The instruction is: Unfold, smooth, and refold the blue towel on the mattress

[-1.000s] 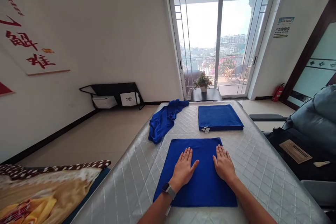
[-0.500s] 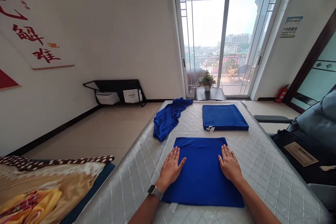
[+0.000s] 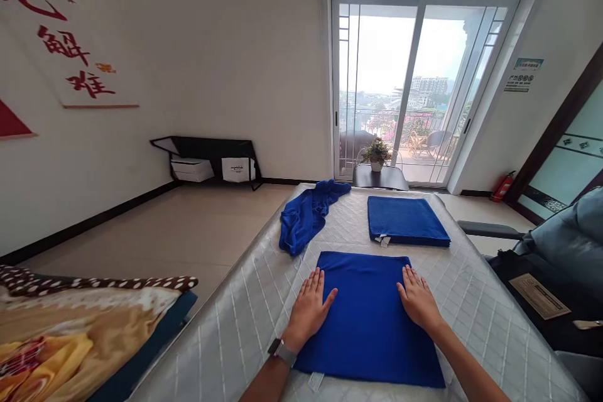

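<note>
A blue towel (image 3: 365, 320) lies spread flat in front of me, a white tag poking out at its near left corner. My left hand (image 3: 308, 304) rests flat on its left edge, fingers stretched out, with a watch on the wrist. On the right edge lies my right hand (image 3: 419, 298), palm down and open. Beyond it is a neat stack of folded blue towels (image 3: 407, 220) with white tags at its near left corner. A crumpled blue towel (image 3: 306, 217) lies in a loose heap at the far left.
Everything blue lies on a quilted, silvery mattress (image 3: 240, 326). To the left is a bed with rumpled bedding (image 3: 108, 320). A dark armchair (image 3: 565, 251) stands at the right edge. Behind the mattress, a potted plant (image 3: 376, 154) sits on a chair before the sliding glass door.
The view has tilted and shifted slightly, so the scene sits a little lower and to the right. Both hands stay flat on the spread towel's side edges.
</note>
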Tool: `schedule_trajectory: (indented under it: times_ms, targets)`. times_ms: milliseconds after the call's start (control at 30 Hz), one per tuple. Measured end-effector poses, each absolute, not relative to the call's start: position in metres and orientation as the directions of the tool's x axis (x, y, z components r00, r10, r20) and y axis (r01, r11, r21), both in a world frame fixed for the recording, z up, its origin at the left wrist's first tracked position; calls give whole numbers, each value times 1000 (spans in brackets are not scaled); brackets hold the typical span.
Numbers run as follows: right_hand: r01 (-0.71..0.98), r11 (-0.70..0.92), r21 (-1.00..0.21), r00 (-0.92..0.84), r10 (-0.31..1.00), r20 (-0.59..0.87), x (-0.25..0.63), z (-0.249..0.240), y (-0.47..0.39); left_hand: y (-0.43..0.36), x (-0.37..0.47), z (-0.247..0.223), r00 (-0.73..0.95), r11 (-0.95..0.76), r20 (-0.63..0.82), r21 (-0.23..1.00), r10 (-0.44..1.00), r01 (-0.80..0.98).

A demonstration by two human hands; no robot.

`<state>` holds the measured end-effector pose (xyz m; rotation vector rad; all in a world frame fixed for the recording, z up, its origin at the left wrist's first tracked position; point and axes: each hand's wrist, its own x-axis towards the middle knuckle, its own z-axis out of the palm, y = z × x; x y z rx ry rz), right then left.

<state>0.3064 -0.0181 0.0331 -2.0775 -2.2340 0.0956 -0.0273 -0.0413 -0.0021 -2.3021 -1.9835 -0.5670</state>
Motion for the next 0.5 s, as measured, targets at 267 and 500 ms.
schedule_trajectory:
  times_ms: [267,500]
  targets:
    - [988,87,-124,-78,994,82,304,36,21,-40,-31,-8,112,-179,304,201,946,963]
    - [986,85,-145,-71,993,98,309,21,24,-40,-27,1,126,-171,269,152,955,973]
